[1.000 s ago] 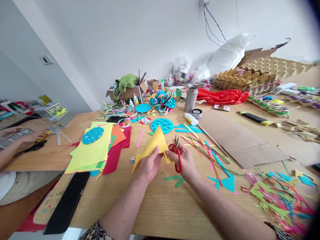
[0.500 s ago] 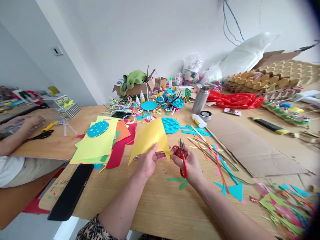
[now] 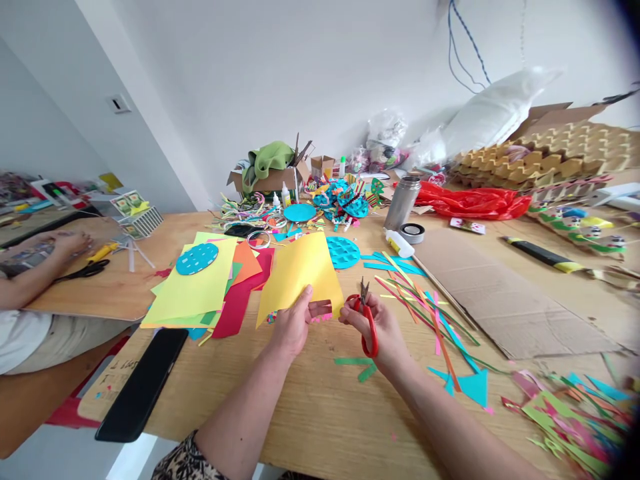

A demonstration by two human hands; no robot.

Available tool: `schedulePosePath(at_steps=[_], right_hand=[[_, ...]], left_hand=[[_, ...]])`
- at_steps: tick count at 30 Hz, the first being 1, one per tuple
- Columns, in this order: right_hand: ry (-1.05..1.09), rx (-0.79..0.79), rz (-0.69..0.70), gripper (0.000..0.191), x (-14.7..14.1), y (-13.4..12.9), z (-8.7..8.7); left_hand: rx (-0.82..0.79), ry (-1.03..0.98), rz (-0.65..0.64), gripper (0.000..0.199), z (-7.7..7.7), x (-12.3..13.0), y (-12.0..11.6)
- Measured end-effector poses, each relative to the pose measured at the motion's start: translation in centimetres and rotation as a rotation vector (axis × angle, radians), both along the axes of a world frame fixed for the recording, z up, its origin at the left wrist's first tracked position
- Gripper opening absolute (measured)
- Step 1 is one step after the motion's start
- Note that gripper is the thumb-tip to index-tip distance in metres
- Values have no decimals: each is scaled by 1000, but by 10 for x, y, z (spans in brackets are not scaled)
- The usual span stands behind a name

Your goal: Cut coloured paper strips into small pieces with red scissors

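Observation:
A sheet of yellow paper [image 3: 300,270] is held up over the table, with a notch cut in its lower edge. My left hand [image 3: 295,323] grips that edge, thumb on top and fingers beneath. Red-handled scissors [image 3: 370,327] hang in my right hand [image 3: 383,330], their blades pointing up and away from the paper. The fingertips of my right hand are at the paper's lower right corner. Behind the sheet lies a blue patterned disc [image 3: 342,253]. Green paper strips [image 3: 356,362] lie below my hands.
Left are stacked coloured papers [image 3: 190,287], a black phone [image 3: 144,383] and another person's hands [image 3: 70,247]. Right are paper strips [image 3: 437,320], cardboard [image 3: 500,300], a metal bottle [image 3: 403,203] and paper scraps [image 3: 565,420]. Egg trays [image 3: 545,153] stand at the back right.
The yellow sheet has tilted slightly and its notch shows more openly. My right hand with the scissors has shifted a little to the right.

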State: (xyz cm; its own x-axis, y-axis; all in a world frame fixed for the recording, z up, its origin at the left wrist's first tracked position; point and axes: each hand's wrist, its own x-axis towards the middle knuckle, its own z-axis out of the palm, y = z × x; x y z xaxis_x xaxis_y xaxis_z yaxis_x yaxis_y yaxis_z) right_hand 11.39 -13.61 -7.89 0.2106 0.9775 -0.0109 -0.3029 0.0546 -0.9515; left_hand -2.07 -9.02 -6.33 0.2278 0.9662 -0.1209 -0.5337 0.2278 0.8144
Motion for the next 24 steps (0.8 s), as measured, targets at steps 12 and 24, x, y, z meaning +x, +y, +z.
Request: schedulePosePath(at_steps=[12,24], right_hand=[[-175,-85,146,47,-5,-7,10],[-368,-189,367,52,-5,-14,17]], left_hand=[[248,249,189,44,-18,-9,11],[211,175,264,38,-24,-23,19]])
